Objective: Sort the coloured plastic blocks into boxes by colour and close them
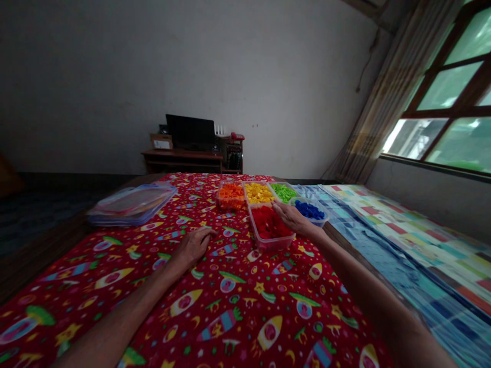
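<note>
Rocket-print bedspread (153,306) lay under the relaxed, empty left hand (194,248); the open right hand (293,217) rested on a tub of red bricks (274,244).

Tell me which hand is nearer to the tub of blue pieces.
Right. The right hand is beside the tub of blue pieces, on its left. The left hand lies on the red cloth, farther away.

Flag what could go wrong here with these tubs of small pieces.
The right hand rests at the corner of the red tub, so a nudge could tip it and spill the red pieces. The blue tub sits by the edge of the soft printed cloth and might wobble or slide.
</note>
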Motion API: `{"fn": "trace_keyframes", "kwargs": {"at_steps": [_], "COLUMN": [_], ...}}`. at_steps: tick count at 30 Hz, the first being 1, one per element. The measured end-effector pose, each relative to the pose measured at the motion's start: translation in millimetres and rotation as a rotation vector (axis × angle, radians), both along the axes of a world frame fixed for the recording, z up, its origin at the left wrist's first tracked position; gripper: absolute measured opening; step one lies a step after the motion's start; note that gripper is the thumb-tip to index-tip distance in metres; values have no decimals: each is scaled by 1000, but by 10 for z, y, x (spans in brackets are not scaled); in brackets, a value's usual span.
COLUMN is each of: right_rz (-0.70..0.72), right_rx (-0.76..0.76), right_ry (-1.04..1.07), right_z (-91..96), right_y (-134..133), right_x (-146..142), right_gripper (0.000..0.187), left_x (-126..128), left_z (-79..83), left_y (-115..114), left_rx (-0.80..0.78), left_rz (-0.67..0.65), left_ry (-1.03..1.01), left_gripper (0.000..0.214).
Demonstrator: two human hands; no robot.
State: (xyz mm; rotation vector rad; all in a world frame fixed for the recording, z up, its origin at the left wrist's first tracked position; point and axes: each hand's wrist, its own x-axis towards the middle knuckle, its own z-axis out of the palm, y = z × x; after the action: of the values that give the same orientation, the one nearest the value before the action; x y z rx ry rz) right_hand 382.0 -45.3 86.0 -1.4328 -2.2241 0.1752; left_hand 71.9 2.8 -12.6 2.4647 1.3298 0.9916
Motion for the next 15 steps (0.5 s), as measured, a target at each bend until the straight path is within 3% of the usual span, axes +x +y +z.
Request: {"fn": "trace_keyframes", "kwargs": {"at_steps": [5, 12, 15], "right_rz": [148, 92, 191], "right_rx": [-103, 216, 148], "right_ry": [-132, -123, -176], "right_z": [-83, -247, -277], "right_y": [-141, 21, 88], "right_x": [-63, -182, -191], "right_gripper": [40, 30, 27], "left_x": [-5, -7, 2], "left_z": [-32, -40, -8], "left_y": [16, -23, -78], "left_rx": [18, 19, 21], "left_rz": [6, -1, -1], "left_ry": [8, 30, 39], "left_gripper": [30, 30, 30]}}
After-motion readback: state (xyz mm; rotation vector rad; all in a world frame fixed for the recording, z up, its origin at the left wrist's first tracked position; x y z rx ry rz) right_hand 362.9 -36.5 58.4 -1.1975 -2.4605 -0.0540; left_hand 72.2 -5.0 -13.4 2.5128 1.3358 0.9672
